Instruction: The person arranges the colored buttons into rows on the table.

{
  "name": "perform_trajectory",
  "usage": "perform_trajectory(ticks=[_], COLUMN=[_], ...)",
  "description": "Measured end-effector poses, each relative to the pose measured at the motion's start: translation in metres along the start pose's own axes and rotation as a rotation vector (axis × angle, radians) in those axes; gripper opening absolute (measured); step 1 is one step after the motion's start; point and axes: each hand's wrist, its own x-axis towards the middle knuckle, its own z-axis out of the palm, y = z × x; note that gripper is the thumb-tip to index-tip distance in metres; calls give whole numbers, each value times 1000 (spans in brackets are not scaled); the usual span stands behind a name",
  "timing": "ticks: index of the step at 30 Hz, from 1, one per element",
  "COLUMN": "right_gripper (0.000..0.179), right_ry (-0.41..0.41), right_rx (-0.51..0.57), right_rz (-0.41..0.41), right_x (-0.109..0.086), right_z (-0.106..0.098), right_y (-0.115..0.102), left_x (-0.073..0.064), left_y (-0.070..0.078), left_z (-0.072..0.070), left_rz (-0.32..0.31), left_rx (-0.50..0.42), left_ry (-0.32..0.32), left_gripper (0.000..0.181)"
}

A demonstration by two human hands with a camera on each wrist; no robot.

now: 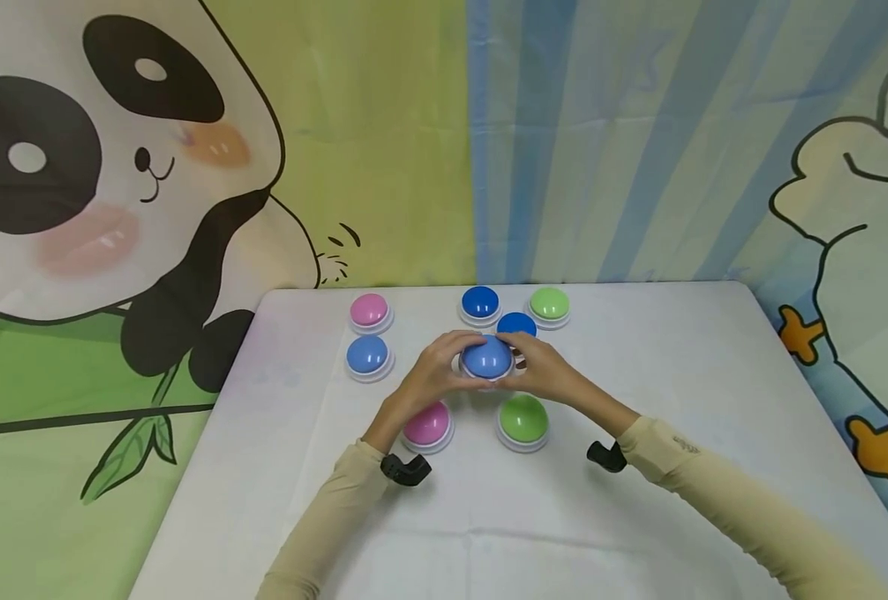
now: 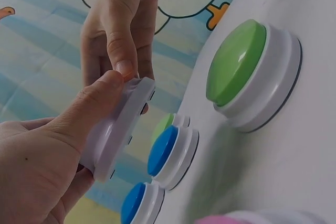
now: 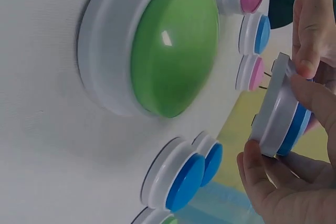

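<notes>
I have a light-blue domed push button on a round white plastic base (image 1: pixel 487 357) between both hands, clear of the table, its dome up and its underside toward the white cloth-covered table (image 1: pixel 474 517). My left hand (image 1: pixel 438 367) pinches one side of the rim and my right hand (image 1: pixel 547 367) the other, thumbs on the near edge, fingers curled round the far side, each opened only as wide as the base needs. How hard I press, I cannot tell. Just beyond my right fingers sits a dark-blue domed button (image 1: pixel 516 322), partly hidden by them; on the near side, a glossy pink domed button (image 1: pixel 426 423) stands to the left and a glossy green domed button (image 1: pixel 524 419) to the right, with bare cloth between. Another light-blue domed button (image 1: pixel 367 354) rests farther left, well apart from my grip. I judge the step in hand to be the two-handed carrying or positioning of this button. Setting it down would call for a level base, an even lowering by both hands and room for my knuckles, since a tilt or sideways drift could knock the dark-blue neighbour.
</notes>
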Motion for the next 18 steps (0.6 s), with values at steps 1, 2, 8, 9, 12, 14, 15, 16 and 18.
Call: perform_trajectory(ticks=[1, 2, 8, 9, 12, 14, 15, 16, 18], right_gripper=[75, 74, 74, 75, 74, 74, 74, 74, 74], right_ry=[10, 19, 56, 58, 63, 64, 66, 70, 77], right_rx=[3, 5, 29, 30, 39, 41, 45, 48, 57], right_rz=[-2, -6, 4, 12, 31, 46, 55, 62, 70], right_x=[-2, -3, -14, -16, -21, -25, -27, -29, -34], right_z=[-1, -1, -4, -4, -4, -5, -5, -6, -7], right_y=[1, 2, 11, 12, 16, 18, 19, 20, 21], left_x=[1, 2, 9, 10, 12, 14, 15, 15, 17], left_y=[1, 2, 7, 8, 12, 14, 15, 16, 19], left_z=[1, 2, 12, 14, 18, 21, 23, 25, 28], left_rz=[7, 12, 18, 18, 12, 9, 7, 5, 6], left_rx=[1, 2, 0, 0, -10, -17, -22, -31, -41], left_ry=[0, 0, -12, -14, -19, -28, -33, -38, -44], left_gripper=[69, 69, 71, 72, 74, 74, 75, 75, 75])
